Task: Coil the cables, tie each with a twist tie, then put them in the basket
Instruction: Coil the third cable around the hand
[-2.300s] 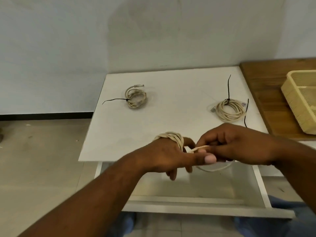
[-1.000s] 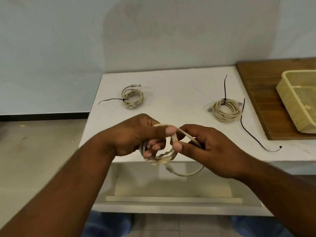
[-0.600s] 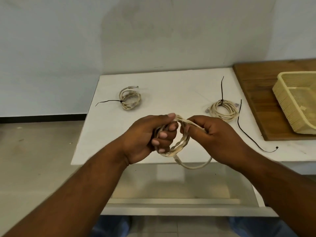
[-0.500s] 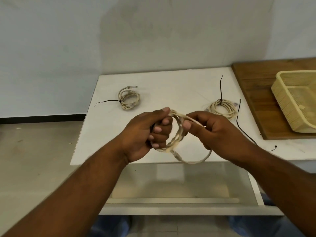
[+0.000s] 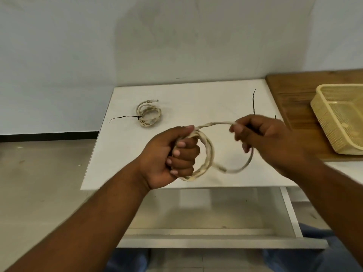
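Mid-frame, the left hand (image 5: 172, 154) clenches the beige cable coil (image 5: 208, 152) above the white table (image 5: 196, 95); the right hand (image 5: 271, 140) pinches its loose strand (image 5: 216, 124) — hiding the lower end of a black twist tie (image 5: 253, 101). A tied coil (image 5: 149, 114) lies upper left, the basket (image 5: 324, 118) far right.

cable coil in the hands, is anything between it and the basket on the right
Nothing visible blocks it. The cable coil is gripped by the left hand, the right hand pinching its loose end to the right. The basket sits open-topped on the wooden board, with bare board before it.
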